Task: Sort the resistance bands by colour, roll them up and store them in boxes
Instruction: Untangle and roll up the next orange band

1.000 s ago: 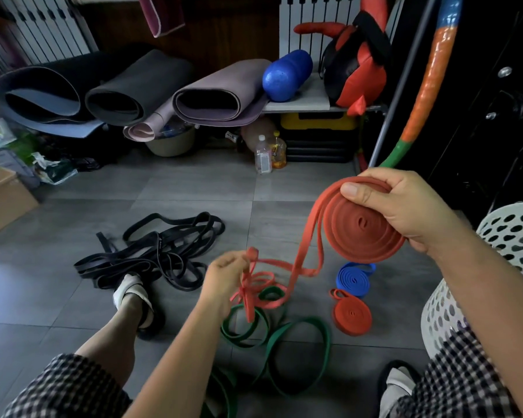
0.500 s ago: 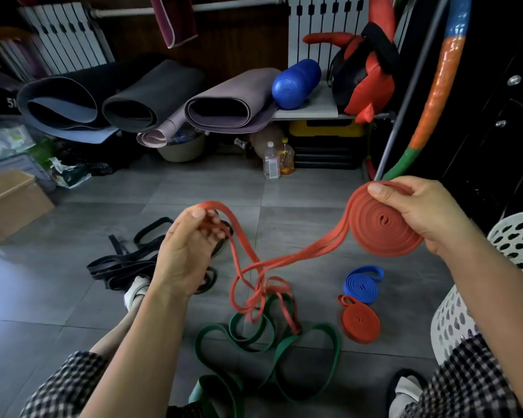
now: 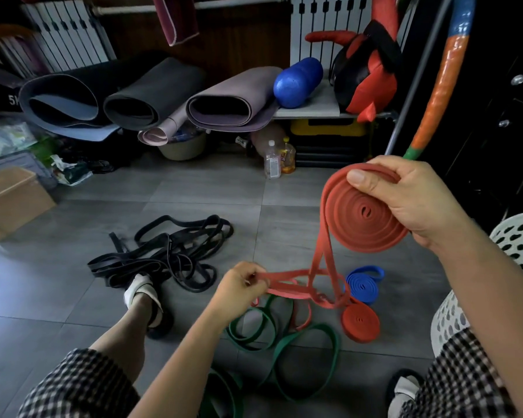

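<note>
My right hand (image 3: 411, 200) grips a partly rolled red band (image 3: 363, 218), held up as a flat coil with my thumb on its top edge. The band's loose tail (image 3: 320, 260) hangs from the coil down to my left hand (image 3: 239, 289), which pinches it low over the floor. A finished red roll (image 3: 360, 322) and a blue roll (image 3: 364, 285) lie on the tiles below the coil. Loose green bands (image 3: 299, 345) sprawl on the floor in front of me. A tangle of black bands (image 3: 169, 254) lies to the left.
A white perforated basket (image 3: 520, 245) stands at my right. A cardboard box (image 3: 9, 200) sits at the far left. Rolled mats (image 3: 151, 98), a blue foam roller (image 3: 296, 82) and two bottles (image 3: 280, 161) line the back. My sandalled foot (image 3: 142, 294) rests beside the black bands.
My left hand has dropped from chest height to just above the floor, drawing the red tail down. The right hand keeps the coil raised and has turned it slightly.
</note>
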Demonstrator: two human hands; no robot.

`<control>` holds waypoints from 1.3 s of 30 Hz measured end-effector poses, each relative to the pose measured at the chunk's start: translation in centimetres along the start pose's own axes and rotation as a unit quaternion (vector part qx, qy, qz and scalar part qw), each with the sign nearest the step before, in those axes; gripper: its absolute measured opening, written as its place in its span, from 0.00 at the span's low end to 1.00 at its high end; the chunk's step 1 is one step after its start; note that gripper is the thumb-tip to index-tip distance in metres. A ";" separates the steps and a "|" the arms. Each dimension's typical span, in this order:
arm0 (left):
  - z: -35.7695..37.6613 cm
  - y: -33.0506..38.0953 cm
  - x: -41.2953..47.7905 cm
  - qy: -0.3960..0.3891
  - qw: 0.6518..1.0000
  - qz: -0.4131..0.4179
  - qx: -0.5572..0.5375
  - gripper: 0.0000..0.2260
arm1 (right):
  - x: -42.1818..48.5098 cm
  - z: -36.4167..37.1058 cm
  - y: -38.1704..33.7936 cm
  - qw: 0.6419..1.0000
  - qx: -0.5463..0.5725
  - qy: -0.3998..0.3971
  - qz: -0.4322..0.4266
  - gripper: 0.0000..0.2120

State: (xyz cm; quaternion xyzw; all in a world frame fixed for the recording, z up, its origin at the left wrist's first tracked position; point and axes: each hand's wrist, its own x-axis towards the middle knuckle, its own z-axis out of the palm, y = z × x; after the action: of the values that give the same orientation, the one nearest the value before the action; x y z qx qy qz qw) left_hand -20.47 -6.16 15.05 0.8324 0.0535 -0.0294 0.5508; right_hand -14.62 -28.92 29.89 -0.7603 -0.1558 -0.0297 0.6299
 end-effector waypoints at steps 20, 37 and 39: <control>-1.5 -6.8 -2.2 0.249 0.900 -0.160 -0.320 0.06 | 0.4 -0.6 0.3 0.998 0.043 0.040 0.013 0.05; -0.1 -4.2 0.9 0.139 0.958 -0.116 -0.224 0.23 | -0.3 1.2 -0.7 0.998 0.043 -0.048 -0.011 0.07; 1.0 -5.0 0.5 0.140 0.968 -0.123 -0.165 0.23 | -0.4 1.6 -0.8 0.997 0.046 -0.054 -0.014 0.08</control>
State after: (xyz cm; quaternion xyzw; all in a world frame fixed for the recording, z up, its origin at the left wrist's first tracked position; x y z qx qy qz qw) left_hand -20.57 -5.17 10.07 0.7126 0.2363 0.0285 0.6600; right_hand -15.44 -27.35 30.27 -0.7292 -0.2014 0.0102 0.6539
